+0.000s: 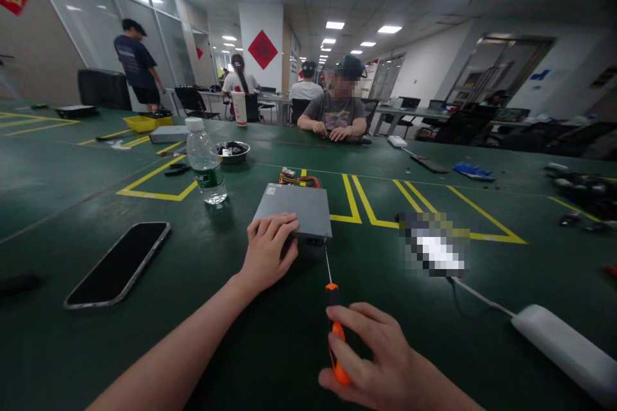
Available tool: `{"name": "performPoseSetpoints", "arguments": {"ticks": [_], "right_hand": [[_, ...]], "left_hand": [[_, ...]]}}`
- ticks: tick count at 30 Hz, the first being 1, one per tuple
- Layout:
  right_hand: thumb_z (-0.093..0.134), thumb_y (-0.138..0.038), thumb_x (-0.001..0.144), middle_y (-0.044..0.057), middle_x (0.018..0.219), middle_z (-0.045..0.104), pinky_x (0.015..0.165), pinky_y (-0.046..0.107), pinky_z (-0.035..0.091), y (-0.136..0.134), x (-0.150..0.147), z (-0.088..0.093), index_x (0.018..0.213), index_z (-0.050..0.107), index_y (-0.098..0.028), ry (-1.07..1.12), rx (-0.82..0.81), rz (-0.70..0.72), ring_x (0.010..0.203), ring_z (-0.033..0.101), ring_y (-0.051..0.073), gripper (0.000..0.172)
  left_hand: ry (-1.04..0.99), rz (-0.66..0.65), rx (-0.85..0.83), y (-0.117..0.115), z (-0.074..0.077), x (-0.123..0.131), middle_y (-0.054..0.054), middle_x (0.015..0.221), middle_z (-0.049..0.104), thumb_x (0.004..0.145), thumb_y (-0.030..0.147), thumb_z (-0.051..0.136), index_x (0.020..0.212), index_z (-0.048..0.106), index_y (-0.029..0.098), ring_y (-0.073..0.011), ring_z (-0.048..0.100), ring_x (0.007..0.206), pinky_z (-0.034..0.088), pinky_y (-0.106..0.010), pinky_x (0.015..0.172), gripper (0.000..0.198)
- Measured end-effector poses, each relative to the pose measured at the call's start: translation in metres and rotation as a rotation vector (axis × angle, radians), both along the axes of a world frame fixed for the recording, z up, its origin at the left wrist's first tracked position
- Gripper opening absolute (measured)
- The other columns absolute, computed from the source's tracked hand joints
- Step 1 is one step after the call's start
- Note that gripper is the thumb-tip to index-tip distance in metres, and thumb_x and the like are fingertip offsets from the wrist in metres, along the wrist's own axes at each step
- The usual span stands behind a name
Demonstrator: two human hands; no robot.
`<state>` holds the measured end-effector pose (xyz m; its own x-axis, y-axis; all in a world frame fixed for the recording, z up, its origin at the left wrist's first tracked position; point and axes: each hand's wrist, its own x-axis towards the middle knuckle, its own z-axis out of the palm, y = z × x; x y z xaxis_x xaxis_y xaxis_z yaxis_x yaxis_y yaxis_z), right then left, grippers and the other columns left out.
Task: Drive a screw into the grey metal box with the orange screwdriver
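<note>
A grey metal computer power supply point(301, 205) lies flat on the green table, its bundle of coloured cables point(301, 180) at the far side. My left hand point(272, 244) grips its near left corner, fingers on top and thumb at the near face. An orange and black screwdriver point(339, 343) is held by the handle in my right hand point(373, 353). Its thin shaft points away from me, and the tip meets the near right corner of the power supply. Whether a screw sits under the tip is too small to tell.
A phone point(118, 263) lies at left, near a water bottle point(206, 164) and a metal bowl point(232, 151). To the right are a blurred-out device point(434, 247) and a white power bank-like block point(563, 347) on a cable. Across the table sits a person point(335, 109). Yellow tape marks the tabletop.
</note>
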<state>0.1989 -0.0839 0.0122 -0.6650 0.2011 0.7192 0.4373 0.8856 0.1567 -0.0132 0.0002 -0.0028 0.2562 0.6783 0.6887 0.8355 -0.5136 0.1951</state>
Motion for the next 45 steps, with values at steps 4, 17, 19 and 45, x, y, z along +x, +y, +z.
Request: {"name": "performPoseSetpoints", "arguments": {"ticks": [4,17,19,45], "right_hand": [[0.039,-0.04,0.091,0.013,0.092,0.064,0.071,0.028,0.052,-0.003,-0.005,0.005,0.1,0.059,-0.017,-0.098,-0.119,0.023,0.083,0.063,0.017,0.032],[0.043,-0.043,0.088,0.015,0.097,0.065,0.07,0.029,0.052,-0.003,-0.004,-0.004,0.103,0.049,-0.014,-0.027,-0.169,0.04,0.083,0.064,0.018,0.033],[0.038,-0.042,0.09,0.013,0.096,0.064,0.07,0.03,0.052,-0.003,-0.004,0.0,0.107,0.051,-0.017,-0.095,-0.173,0.045,0.088,0.062,0.019,0.033],[0.04,-0.044,0.09,0.015,0.088,0.067,0.064,0.027,0.051,0.0,-0.004,-0.004,0.096,0.048,-0.012,0.031,-0.099,0.057,0.075,0.065,0.015,0.033]], "left_hand": [[0.006,-0.006,0.0,0.0,0.0,0.0,-0.002,0.12,0.058,0.082,0.023,0.048,0.107,0.051,0.025,-0.0208,0.048,0.11,0.028,-0.041,0.089,0.026],[0.006,-0.01,-0.012,0.0,0.0,-0.001,-0.003,0.12,0.057,0.082,0.023,0.048,0.108,0.051,0.026,-0.0217,0.048,0.111,0.028,-0.042,0.089,0.027],[0.007,-0.012,-0.011,0.0,0.0,-0.001,-0.003,0.12,0.057,0.082,0.023,0.048,0.108,0.051,0.026,-0.0215,0.048,0.111,0.028,-0.041,0.09,0.027],[-0.053,-0.011,0.054,0.0,-0.002,-0.002,-0.003,0.124,0.055,0.085,0.023,0.046,0.112,0.05,0.027,-0.0205,0.045,0.117,0.025,-0.042,0.098,0.028]]}}
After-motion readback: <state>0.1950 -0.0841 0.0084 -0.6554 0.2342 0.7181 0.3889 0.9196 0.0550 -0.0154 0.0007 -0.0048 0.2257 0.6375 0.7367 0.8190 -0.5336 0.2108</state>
